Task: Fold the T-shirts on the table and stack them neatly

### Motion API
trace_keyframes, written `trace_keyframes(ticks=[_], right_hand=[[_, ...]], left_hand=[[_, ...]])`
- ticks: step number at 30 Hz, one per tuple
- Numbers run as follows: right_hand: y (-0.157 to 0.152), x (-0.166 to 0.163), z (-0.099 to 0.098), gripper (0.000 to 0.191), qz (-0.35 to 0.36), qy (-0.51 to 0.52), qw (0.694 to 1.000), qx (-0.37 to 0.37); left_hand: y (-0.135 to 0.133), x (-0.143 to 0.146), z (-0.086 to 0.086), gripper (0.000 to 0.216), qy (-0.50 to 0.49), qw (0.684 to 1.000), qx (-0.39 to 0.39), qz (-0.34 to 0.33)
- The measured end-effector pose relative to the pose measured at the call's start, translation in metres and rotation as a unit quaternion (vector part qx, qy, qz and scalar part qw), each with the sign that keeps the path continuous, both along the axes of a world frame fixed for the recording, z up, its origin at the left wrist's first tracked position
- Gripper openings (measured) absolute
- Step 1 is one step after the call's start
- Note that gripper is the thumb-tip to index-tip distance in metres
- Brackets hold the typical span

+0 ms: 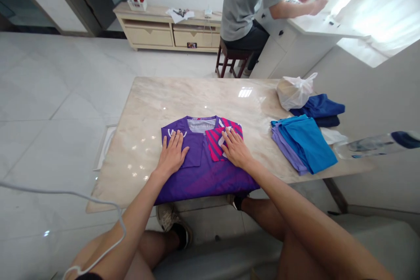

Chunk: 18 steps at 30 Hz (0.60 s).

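Observation:
A purple jersey (pixel 203 179) lies on the marble-patterned table at its near edge, its collar pointing away from me. Both sleeves are turned in over its front; the right one has pink and purple stripes. My left hand (pixel 173 153) rests flat on the plain purple sleeve, fingers stretched out. On the striped sleeve lies my right hand (pixel 235 148), also flat with its fingers extended. Neither hand grips the cloth. The lower hem of the jersey reaches the table's front edge.
On the table's right side are folded blue and lilac clothes (pixel 305 142), dark blue garments (pixel 320 107), a white plastic bag (pixel 295 89) and a clear bottle (pixel 374 144). A white cable (pixel 108 203) crosses at left. Beyond the table, a person (pixel 252 4) sits on a stool.

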State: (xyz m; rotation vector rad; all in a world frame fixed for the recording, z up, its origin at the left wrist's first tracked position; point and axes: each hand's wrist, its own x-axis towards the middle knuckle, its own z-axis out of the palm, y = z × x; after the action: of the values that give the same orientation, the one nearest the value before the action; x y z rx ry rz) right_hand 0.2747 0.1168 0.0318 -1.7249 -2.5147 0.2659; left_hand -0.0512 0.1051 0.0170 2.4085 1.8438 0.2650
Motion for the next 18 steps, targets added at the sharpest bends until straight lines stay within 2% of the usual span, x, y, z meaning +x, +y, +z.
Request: trace_keyframes(ticks=[5,9,15,18], right_hand=[[0.001,0.007,-0.022,0.071,-0.007,0.009,1.0,-0.029],[0.0,0.008,-0.026,0.074,-0.005,0.02,0.999,-0.032],[-0.01,0.008,-0.028,0.069,-0.008,0.039,0.999,0.019],[-0.009,0.009,-0.025,0.068,0.042,0.033,0.998,0.021]], left_hand=[[0.003,-0.001,-0.004,0.076,-0.002,1.0,-0.016,0.025],[0.005,-0.002,-0.005,0.079,-0.004,0.998,-0.006,0.066],[0.007,0.005,0.004,0.078,0.005,0.995,-0.015,0.094],[0.002,0.013,0.01,0.075,0.004,0.999,-0.004,0.053]])
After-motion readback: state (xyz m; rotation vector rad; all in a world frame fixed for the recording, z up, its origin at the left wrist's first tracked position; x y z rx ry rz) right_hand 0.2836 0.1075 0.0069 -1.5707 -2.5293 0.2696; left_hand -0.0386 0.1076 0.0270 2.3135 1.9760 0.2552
